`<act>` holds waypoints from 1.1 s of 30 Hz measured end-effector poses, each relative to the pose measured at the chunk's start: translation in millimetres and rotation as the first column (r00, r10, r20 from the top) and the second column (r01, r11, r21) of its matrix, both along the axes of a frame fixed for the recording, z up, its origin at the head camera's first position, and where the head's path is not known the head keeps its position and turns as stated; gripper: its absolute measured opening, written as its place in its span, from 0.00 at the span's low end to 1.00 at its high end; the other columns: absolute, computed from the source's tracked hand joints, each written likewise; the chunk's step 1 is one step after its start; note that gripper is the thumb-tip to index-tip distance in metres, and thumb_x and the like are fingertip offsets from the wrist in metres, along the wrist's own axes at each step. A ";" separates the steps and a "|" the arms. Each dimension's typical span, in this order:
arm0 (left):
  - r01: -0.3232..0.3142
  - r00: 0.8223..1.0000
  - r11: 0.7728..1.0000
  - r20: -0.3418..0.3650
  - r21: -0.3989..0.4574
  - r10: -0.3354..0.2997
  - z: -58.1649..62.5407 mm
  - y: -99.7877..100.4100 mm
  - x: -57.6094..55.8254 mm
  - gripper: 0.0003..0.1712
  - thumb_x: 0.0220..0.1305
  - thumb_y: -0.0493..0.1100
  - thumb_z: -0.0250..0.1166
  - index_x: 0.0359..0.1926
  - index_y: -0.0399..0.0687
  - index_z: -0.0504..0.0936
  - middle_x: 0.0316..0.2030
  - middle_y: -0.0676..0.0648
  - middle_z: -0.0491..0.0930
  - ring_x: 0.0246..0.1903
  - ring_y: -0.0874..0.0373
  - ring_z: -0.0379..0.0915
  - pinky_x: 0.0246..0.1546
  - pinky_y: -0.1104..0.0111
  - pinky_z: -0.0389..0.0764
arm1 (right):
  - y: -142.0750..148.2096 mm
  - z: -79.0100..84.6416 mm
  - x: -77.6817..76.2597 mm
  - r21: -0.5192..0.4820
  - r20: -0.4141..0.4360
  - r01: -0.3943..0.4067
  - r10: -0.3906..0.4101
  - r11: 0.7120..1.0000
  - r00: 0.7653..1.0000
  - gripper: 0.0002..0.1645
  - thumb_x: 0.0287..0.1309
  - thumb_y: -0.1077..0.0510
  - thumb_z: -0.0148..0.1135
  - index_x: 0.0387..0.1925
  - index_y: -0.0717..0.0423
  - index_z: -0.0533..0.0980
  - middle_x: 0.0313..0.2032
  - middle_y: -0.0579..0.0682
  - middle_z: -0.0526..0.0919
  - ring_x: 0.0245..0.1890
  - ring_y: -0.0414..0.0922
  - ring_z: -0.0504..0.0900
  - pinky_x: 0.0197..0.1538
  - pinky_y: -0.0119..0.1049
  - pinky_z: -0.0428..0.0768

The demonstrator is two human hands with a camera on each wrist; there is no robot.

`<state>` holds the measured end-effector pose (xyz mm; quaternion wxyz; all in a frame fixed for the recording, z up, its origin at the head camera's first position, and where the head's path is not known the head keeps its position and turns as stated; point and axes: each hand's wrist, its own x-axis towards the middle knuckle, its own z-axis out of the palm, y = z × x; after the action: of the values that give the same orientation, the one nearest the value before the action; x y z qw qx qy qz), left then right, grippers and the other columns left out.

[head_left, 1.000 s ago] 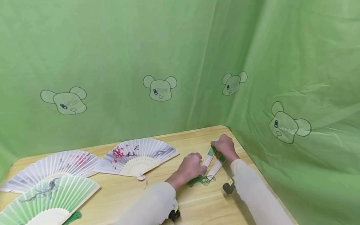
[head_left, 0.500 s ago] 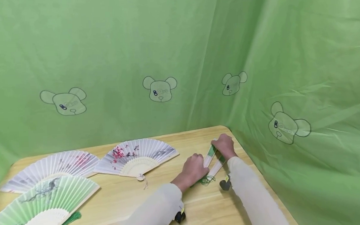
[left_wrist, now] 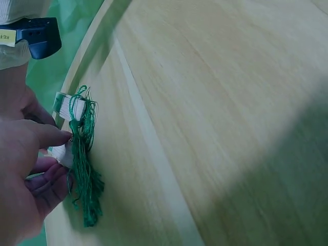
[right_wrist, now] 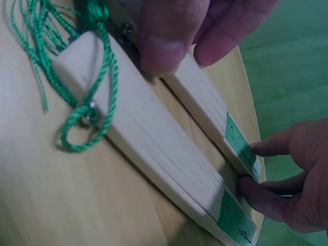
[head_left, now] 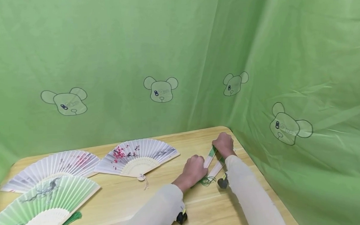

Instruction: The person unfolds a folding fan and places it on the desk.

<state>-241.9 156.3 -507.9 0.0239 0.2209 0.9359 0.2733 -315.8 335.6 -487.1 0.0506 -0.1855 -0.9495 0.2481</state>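
Green cloth [head_left: 112,52] walls off the back and right side, bear heads printed on it. Wood table [head_left: 117,207] in front, rounded back corners.

Three open fans lie flat on the table's left half. Green fan [head_left: 52,196] is nearest the person, partly on top of left grey fan [head_left: 54,166]. Middle grey fan [head_left: 140,160] lies to the right of that, red blossom on its left part; its left tip meets the left grey fan's edge. Can't tell if they overlap.

Both arms in pale sleeves [head_left: 155,207], black wrist cam [head_left: 181,217] under each cuff.

Left hand [head_left: 192,171]: thumb and fingers pinching the rivet end of the far folded fan [right_wrist: 200,100]. Right hand [head_left: 224,145]: narrow grip, thumb and fingers on the green end of that same fan. So one fan, a hand at each end, near the table's back right corner.

Near folded fan [right_wrist: 154,136] lies beside it on the table, roughly parallel, narrow gap between, neither hand gripping it. Both have pale ribs with green at one end.

Small stuff: dark green tassel [left_wrist: 86,179] at the left fingertips, cord loop [right_wrist: 77,143] draped over the near folded fan's rivet [right_wrist: 90,114]. Another tassel [head_left: 69,221] sticks out beside the green fan.
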 end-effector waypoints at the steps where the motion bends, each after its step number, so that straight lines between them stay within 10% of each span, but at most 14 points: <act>1: -0.003 1.000 1.000 0.004 0.006 0.003 0.5 0.0 0.3 0.11 0.57 0.42 0.74 0.25 0.45 0.80 0.24 0.50 0.73 0.20 0.60 0.67 0.13 0.74 0.68 | -0.1 0.3 0.3 -0.006 -0.006 -0.001 0.001 1.000 1.000 0.20 0.52 0.60 0.65 0.12 0.50 0.65 0.13 0.46 0.69 0.22 0.50 0.75 0.24 0.35 0.76; 16: -0.008 0.999 0.998 -0.039 -0.063 0.006 1.7 7.4 2.3 0.18 0.52 0.39 0.73 0.15 0.49 0.72 0.19 0.51 0.73 0.17 0.60 0.67 0.12 0.75 0.67 | 2.6 -2.1 -0.2 -0.164 -0.013 0.065 -0.068 0.984 0.998 0.16 0.46 0.57 0.71 0.16 0.52 0.71 0.13 0.44 0.71 0.19 0.44 0.71 0.21 0.32 0.72; 33: 0.010 1.000 0.999 0.004 -0.031 -0.010 8.6 -6.6 0.5 0.15 0.50 0.36 0.73 0.17 0.49 0.74 0.18 0.51 0.71 0.15 0.62 0.65 0.08 0.77 0.68 | 2.9 3.1 5.5 -0.487 0.087 0.183 -0.161 0.854 0.983 0.14 0.50 0.60 0.69 0.37 0.66 0.80 0.22 0.54 0.88 0.21 0.44 0.87 0.30 0.35 0.92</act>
<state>-241.3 149.7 -499.4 0.0304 0.2249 0.9388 0.2592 -310.3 338.5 -484.0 0.0033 -0.2815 -0.8351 0.4726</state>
